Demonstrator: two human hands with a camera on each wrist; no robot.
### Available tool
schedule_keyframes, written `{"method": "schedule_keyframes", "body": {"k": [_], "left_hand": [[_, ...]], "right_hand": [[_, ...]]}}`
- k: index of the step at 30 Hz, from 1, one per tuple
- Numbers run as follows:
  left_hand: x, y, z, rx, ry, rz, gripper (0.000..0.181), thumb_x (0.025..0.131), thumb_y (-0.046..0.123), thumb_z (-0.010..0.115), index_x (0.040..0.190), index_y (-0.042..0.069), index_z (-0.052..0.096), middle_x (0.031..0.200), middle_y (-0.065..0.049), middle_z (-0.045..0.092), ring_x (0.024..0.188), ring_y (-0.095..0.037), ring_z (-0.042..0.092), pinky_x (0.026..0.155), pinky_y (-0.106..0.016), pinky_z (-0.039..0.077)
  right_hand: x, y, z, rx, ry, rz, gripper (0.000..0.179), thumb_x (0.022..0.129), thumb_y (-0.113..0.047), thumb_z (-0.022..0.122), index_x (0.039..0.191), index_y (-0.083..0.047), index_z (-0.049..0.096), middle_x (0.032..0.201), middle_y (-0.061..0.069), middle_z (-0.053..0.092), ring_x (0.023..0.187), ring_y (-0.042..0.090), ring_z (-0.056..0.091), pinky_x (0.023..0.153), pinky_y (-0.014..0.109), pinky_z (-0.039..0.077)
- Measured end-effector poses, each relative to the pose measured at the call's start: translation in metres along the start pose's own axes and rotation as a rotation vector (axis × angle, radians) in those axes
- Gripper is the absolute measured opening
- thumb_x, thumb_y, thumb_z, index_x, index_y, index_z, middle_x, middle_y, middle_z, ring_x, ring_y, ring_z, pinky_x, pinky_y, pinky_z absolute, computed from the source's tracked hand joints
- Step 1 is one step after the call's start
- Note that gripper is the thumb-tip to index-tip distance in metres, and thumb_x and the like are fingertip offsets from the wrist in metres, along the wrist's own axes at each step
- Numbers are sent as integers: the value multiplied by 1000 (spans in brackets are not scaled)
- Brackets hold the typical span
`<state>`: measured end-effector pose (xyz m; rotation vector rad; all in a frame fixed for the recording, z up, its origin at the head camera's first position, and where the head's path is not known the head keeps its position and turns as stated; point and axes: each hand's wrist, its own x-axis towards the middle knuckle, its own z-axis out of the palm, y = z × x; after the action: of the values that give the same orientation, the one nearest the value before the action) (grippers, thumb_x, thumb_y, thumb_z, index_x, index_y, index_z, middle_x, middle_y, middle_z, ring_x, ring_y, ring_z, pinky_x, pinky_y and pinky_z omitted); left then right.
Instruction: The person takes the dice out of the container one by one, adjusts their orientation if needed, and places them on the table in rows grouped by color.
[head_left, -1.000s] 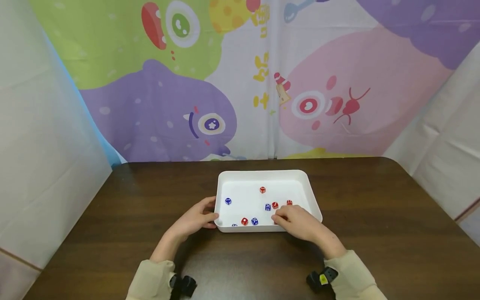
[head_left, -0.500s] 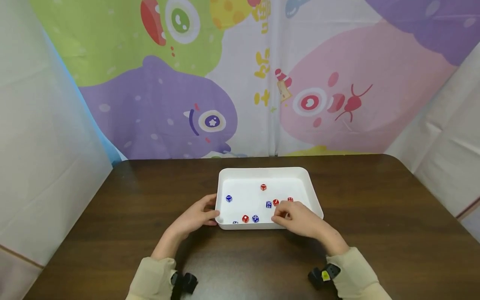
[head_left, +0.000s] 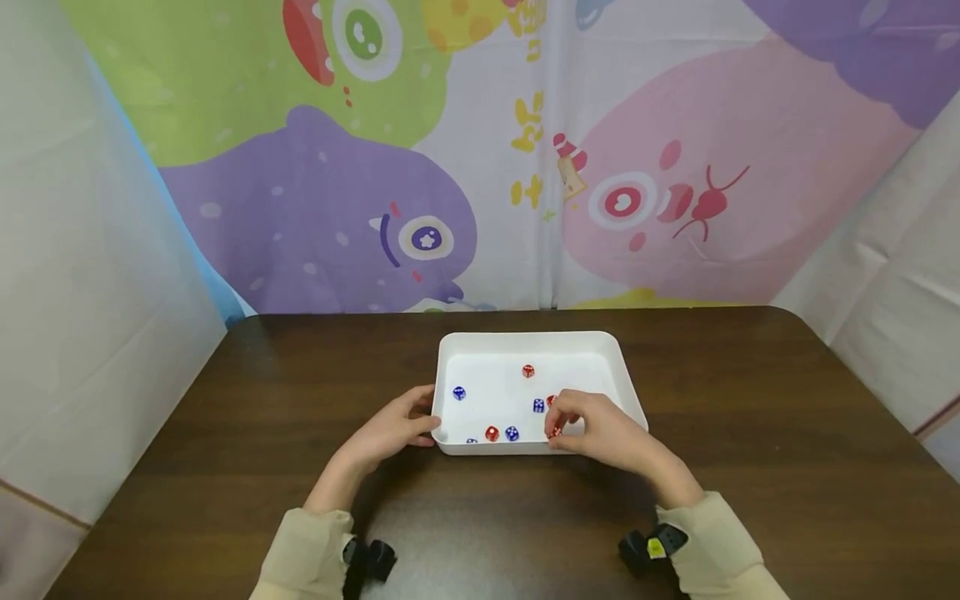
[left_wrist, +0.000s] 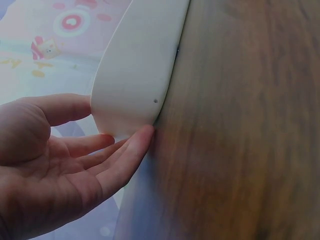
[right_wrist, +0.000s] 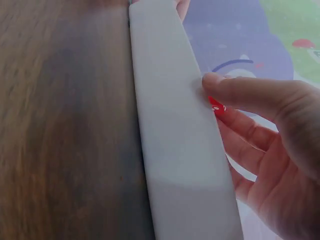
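Observation:
A shallow white tray [head_left: 480, 449] with red and blue dice lies on the table. My left hand [head_left: 390, 429] grips its left end, thumb at the rim and other fingers against the outer wall, as the left wrist view shows. Over the near wall, right of centre, my right hand [head_left: 603, 425] pinches a red die [right_wrist: 216, 106] between thumb and fingertip. Just beyond those fingers are a blue die [head_left: 538, 406] and another red die [head_left: 552, 401], partly covered by the hand. A red die [head_left: 492, 433] and a blue die [head_left: 512, 433] sit side by side near the front wall.
Toward the tray's back is a red die [head_left: 528, 371]; a blue die [head_left: 459, 393] lies at the left. The front wall mostly hides one more blue die [head_left: 472, 441]. The dark wooden table [head_left: 495, 517] meets a cartoon-printed cloth [head_left: 510, 275] behind it.
The right thumb and index finger have shifted so a red die now shows between them. The red die at the right is now hidden behind that hand. The left hand keeps its place.

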<state>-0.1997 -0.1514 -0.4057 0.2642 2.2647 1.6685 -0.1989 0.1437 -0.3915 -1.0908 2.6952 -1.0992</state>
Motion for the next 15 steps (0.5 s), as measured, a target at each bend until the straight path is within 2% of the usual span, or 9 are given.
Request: {"method": "schedule_keyframes", "body": {"k": [8, 15], "left_hand": [[1, 0, 0, -7, -5, -1, 51, 83, 4, 50, 129, 1, 29, 119, -22, 39, 95, -28, 50, 71, -35, 50], [3, -1, 1, -10, -12, 2, 52, 82, 2, 50, 129, 0, 29, 120, -23, 38, 95, -29, 50, 70, -36, 50]], "right_hand": [[5, -12, 2, 7, 30, -31, 12, 73, -14, 66, 78, -19, 56, 77, -11, 54, 74, 11, 52, 69, 30, 47], [11, -25, 7, -52, -17, -31, 10, 74, -15, 66, 78, -19, 57, 76, -14, 55, 74, 1, 52, 74, 28, 45]]}}
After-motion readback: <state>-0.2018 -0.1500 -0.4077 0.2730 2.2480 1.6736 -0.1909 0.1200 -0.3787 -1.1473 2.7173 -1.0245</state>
